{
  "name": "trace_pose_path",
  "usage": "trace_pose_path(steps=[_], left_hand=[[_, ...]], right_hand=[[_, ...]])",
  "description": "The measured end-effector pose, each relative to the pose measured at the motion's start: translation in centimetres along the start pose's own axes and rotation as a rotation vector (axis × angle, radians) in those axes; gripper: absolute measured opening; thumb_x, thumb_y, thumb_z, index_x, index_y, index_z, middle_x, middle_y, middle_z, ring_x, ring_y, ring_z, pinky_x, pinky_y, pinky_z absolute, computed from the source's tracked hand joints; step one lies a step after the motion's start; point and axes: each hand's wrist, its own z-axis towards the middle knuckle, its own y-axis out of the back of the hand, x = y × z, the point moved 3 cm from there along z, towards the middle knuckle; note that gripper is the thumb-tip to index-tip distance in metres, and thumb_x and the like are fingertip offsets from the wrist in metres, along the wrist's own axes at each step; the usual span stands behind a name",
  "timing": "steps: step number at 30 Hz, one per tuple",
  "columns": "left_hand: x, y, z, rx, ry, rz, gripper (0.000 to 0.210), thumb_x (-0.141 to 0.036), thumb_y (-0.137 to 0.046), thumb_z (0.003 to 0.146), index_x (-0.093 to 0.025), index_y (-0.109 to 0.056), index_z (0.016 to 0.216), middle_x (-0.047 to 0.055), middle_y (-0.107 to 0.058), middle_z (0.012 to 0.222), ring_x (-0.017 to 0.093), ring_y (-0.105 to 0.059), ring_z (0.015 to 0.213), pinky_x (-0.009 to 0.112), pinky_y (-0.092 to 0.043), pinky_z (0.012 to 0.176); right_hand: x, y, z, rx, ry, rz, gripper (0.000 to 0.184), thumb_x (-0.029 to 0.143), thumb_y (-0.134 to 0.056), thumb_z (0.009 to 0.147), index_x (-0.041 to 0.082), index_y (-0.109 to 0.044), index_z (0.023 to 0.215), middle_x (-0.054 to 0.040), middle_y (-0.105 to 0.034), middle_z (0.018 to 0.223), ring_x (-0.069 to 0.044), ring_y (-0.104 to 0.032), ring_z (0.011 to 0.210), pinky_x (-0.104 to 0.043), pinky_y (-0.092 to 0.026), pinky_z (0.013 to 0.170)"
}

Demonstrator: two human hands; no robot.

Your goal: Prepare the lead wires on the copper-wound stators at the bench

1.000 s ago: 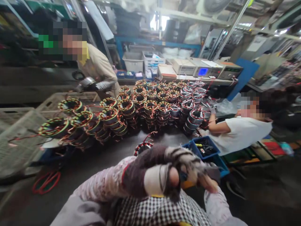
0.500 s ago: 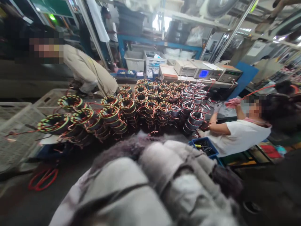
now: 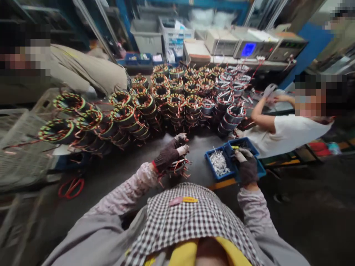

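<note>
My left hand [image 3: 172,153], in a dark glove with pale fingertips, lies over a small wire-wound stator [image 3: 179,167] at the front of the table. Its fingers curl over the top, and copper leads stick out to the right and below. My right hand [image 3: 245,166], gloved alike, is down at a blue bin [image 3: 229,151] on the right. Bent fingers close at a yellow-handled tool [image 3: 235,147], mostly hidden by the hand. Beside it, another blue bin [image 3: 208,162] holds many small white pieces [image 3: 220,163].
Stacked stators [image 3: 144,103] fill the table's far side. Testing instruments [image 3: 248,46] stand on the bench behind. A co-worker in white [image 3: 299,129] works at right; another person in beige [image 3: 85,70] leans in from the left. Plastic crates [image 3: 19,144] stand at left.
The view has tilted down, and blurred grey sleeves no longer fill the foreground. Both my hands now show, left at a stator and right at the bins.
</note>
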Motion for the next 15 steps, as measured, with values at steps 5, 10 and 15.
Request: trace_pose_path(steps=[5, 10, 15], left_hand=[[1.3, -1.4, -2.1, 0.128, -0.060, -0.091, 0.068, -0.034, -0.098, 0.068, -0.022, -0.070, 0.129, 0.010, -0.073, 0.128, 0.025, -0.071, 0.108, 0.037, -0.061, 0.091], [0.9, -0.6, -3.5, 0.090, -0.054, -0.124, 0.052, -0.053, -0.087, 0.082, -0.019, -0.075, 0.120, 0.010, -0.078, 0.114, 0.025, -0.073, 0.099, 0.040, -0.061, 0.091], [1.6, 2.1, -4.3, -0.023, -0.020, -0.196, 0.052, -0.046, -0.092, 0.077, -0.017, -0.077, 0.118, 0.010, -0.080, 0.115, 0.026, -0.074, 0.100, 0.043, -0.060, 0.097]], right_hand=[[6.6, -10.9, -3.4, 0.512, 0.016, 0.171, 0.028, 0.045, -0.078, 0.083, 0.020, -0.072, 0.093, -0.0039, -0.076, 0.083, -0.019, -0.071, 0.073, -0.033, -0.061, 0.072], [9.6, -15.9, -4.6, 0.596, 0.244, 0.068, 0.022, 0.037, -0.070, 0.090, 0.022, -0.078, 0.103, -0.0068, -0.081, 0.106, -0.023, -0.075, 0.100, -0.042, -0.062, 0.098], [9.7, -17.9, -4.9, 0.658, 0.386, -0.007, 0.027, 0.027, -0.066, 0.092, 0.022, -0.079, 0.115, -0.0089, -0.081, 0.118, -0.026, -0.075, 0.111, -0.047, -0.059, 0.106]])
